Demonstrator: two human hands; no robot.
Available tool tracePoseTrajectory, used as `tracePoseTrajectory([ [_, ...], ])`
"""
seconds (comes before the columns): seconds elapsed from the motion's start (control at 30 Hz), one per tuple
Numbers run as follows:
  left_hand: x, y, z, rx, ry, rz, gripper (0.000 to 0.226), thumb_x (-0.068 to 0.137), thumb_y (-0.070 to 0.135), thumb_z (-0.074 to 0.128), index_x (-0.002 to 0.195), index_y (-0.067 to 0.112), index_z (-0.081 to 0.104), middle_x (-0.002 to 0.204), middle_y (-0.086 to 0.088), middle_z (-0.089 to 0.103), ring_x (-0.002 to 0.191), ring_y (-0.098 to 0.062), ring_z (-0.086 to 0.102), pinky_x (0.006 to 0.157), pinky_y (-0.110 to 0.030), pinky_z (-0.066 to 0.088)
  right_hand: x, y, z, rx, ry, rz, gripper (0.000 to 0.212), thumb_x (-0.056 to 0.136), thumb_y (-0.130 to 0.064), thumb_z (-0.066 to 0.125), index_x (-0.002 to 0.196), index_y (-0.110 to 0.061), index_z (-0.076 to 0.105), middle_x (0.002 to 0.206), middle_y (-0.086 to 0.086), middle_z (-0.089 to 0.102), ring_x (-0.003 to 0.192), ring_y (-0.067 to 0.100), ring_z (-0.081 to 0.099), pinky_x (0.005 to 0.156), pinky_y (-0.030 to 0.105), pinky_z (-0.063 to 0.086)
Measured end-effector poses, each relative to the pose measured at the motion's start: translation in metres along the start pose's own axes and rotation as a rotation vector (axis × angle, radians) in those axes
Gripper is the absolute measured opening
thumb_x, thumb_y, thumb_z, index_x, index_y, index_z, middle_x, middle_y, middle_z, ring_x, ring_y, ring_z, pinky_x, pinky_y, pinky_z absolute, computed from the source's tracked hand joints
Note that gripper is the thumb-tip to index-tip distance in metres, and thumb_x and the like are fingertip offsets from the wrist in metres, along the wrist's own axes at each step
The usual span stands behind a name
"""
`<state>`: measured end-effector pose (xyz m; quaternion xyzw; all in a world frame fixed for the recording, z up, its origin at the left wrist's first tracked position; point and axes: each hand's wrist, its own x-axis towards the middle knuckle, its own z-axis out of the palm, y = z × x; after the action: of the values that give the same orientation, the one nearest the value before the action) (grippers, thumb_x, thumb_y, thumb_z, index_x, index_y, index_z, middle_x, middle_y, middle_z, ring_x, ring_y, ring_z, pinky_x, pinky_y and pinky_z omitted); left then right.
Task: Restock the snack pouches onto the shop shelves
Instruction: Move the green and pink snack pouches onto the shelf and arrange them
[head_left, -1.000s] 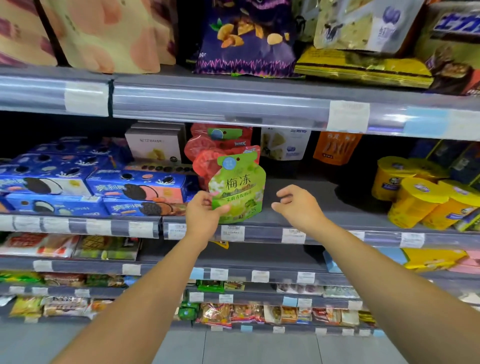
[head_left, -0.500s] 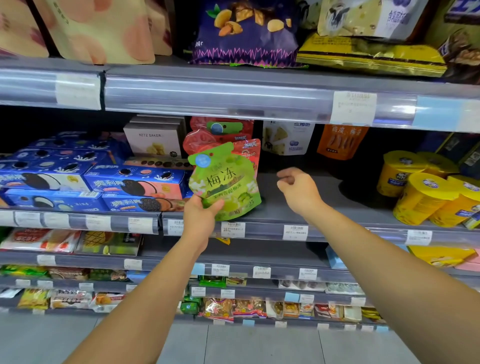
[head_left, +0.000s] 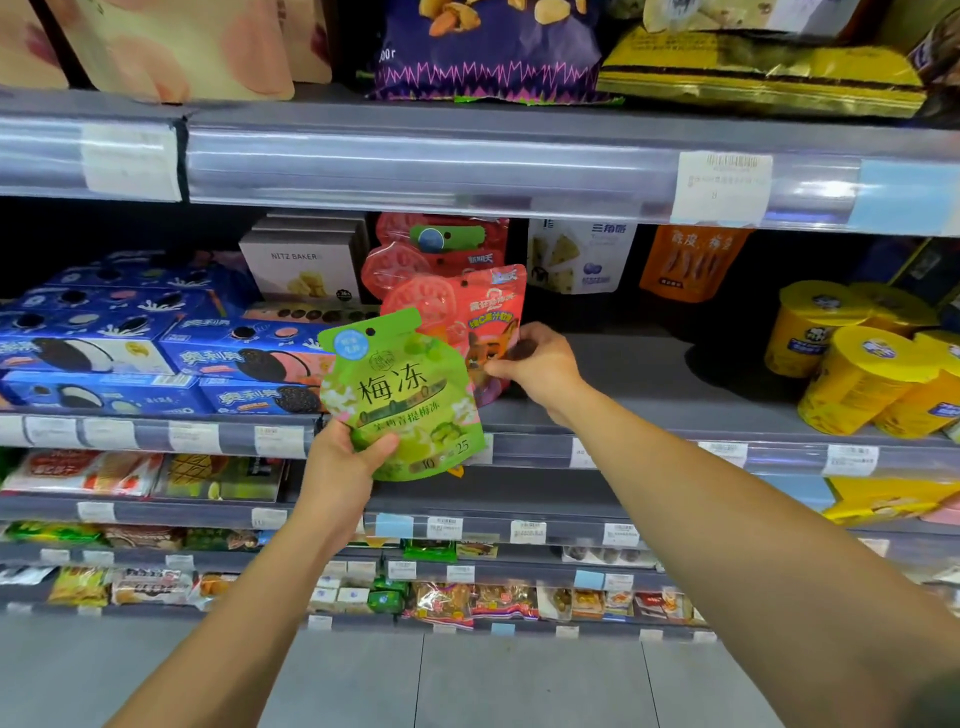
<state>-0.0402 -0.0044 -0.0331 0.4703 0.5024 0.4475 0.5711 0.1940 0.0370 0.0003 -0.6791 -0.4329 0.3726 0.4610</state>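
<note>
A green snack pouch (head_left: 402, 400) with white Chinese lettering is held upright in front of the middle shelf (head_left: 649, 410), tilted slightly left, by my left hand (head_left: 345, 457), which grips its lower left corner. Behind it stands a red pouch (head_left: 475, 312) with a cartoon fox, on the shelf. My right hand (head_left: 535, 364) pinches the right edge of that red pouch. Another red pouch (head_left: 415, 249) with a green top stands further back on the same shelf.
Blue biscuit boxes (head_left: 156, 353) fill the shelf to the left, with a white box (head_left: 306, 270) behind. Yellow tubs (head_left: 862, 364) stand at the right. A bare stretch of shelf lies between the red pouch and the tubs. Bags sit on the upper shelf (head_left: 415, 150).
My left hand has drawn the green pouch down and towards me, off the shelf front. My right hand has moved left and taken hold of the red pouch's edge.
</note>
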Motion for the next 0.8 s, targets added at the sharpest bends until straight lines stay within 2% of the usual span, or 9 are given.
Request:
tracePoseTrajectory([
  [0.07, -0.002, -0.003, -0.002, -0.015, 0.005, -0.008, 0.037, 0.093, -0.005, 0.057, 0.112, 0.027, 0.059, 0.112, 0.003, 0.071, 0.100, -0.011, 0.070, 0.085, -0.029, 0.054, 0.000, 0.002, 0.001, 0.004, -0.039, 0.013, 0.033, 0.068, 0.000, 0.082, 0.081, -0.018, 0.057, 0.087, 0.000, 0.066, 0.079, 0.013, 0.062, 0.067, 0.020, 0.049],
  [0.13, -0.002, -0.006, -0.004, -0.040, 0.011, -0.007, 0.038, 0.093, -0.006, 0.056, 0.110, 0.028, 0.059, 0.113, 0.002, 0.071, 0.101, -0.012, 0.069, 0.084, -0.027, 0.054, 0.000, 0.001, 0.003, 0.018, -0.094, 0.006, 0.037, 0.067, 0.004, 0.082, 0.096, -0.011, 0.064, 0.087, -0.001, 0.068, 0.080, 0.011, 0.063, 0.064, 0.015, 0.049],
  [0.17, -0.002, -0.007, -0.004, -0.046, 0.014, -0.006, 0.038, 0.093, -0.006, 0.056, 0.111, 0.026, 0.059, 0.115, 0.000, 0.071, 0.103, -0.013, 0.069, 0.082, -0.026, 0.054, 0.000, 0.001, 0.004, 0.024, -0.117, 0.002, 0.038, 0.066, 0.005, 0.082, 0.097, -0.010, 0.065, 0.085, -0.002, 0.068, 0.077, 0.009, 0.064, 0.063, 0.013, 0.049],
  [0.23, -0.002, -0.008, -0.006, -0.053, 0.029, -0.006, 0.038, 0.093, -0.007, 0.056, 0.117, 0.023, 0.058, 0.118, -0.003, 0.070, 0.106, -0.016, 0.068, 0.081, -0.023, 0.055, 0.001, 0.001, 0.007, 0.043, -0.150, -0.007, 0.035, 0.065, 0.009, 0.081, 0.084, -0.015, 0.064, 0.080, -0.004, 0.068, 0.070, 0.004, 0.063, 0.059, 0.010, 0.049],
  [0.3, -0.002, -0.008, -0.006, -0.075, 0.044, -0.005, 0.039, 0.093, -0.007, 0.056, 0.117, 0.024, 0.057, 0.118, -0.002, 0.070, 0.106, -0.014, 0.068, 0.085, -0.025, 0.055, 0.004, 0.003, 0.010, 0.075, -0.163, -0.026, 0.039, 0.063, 0.013, 0.080, 0.077, -0.018, 0.062, 0.078, -0.002, 0.069, 0.067, 0.004, 0.065, 0.058, 0.012, 0.051],
  [0.5, -0.007, -0.005, -0.004, -0.061, 0.083, 0.005, 0.040, 0.093, -0.006, 0.055, 0.121, 0.024, 0.056, 0.118, -0.002, 0.071, 0.105, -0.014, 0.069, 0.074, -0.018, 0.057, 0.010, 0.010, 0.015, 0.121, -0.226, -0.066, 0.036, 0.061, 0.010, 0.083, 0.090, -0.007, 0.071, 0.086, 0.004, 0.074, 0.073, 0.008, 0.071, 0.068, 0.021, 0.057],
  [0.63, -0.025, 0.001, 0.003, -0.033, 0.134, 0.013, 0.041, 0.094, -0.003, 0.056, 0.122, 0.027, 0.054, 0.118, -0.003, 0.071, 0.106, -0.018, 0.070, 0.076, -0.023, 0.059, 0.004, 0.015, 0.008, 0.182, -0.193, -0.073, 0.033, 0.062, 0.007, 0.084, 0.091, -0.003, 0.072, 0.088, 0.009, 0.075, 0.081, 0.020, 0.072, 0.080, 0.038, 0.059],
  [0.73, -0.040, 0.008, 0.012, -0.089, 0.131, -0.005, 0.037, 0.094, -0.003, 0.056, 0.116, 0.026, 0.057, 0.118, -0.006, 0.071, 0.107, -0.023, 0.070, 0.087, -0.040, 0.057, -0.009, 0.009, -0.016, 0.260, -0.147, -0.117, 0.025, 0.067, 0.006, 0.082, 0.083, -0.010, 0.072, 0.078, 0.001, 0.074, 0.069, 0.012, 0.071, 0.063, 0.028, 0.057],
  [0.8, -0.049, 0.010, 0.017, -0.090, 0.132, -0.002, 0.032, 0.093, -0.002, 0.057, 0.116, 0.020, 0.061, 0.115, -0.007, 0.073, 0.104, -0.023, 0.071, 0.086, -0.041, 0.059, -0.029, 0.001, -0.039, 0.233, -0.137, -0.189, 0.025, 0.070, 0.006, 0.080, 0.080, -0.015, 0.071, 0.072, -0.007, 0.074, 0.066, 0.006, 0.069, 0.060, 0.023, 0.055],
])
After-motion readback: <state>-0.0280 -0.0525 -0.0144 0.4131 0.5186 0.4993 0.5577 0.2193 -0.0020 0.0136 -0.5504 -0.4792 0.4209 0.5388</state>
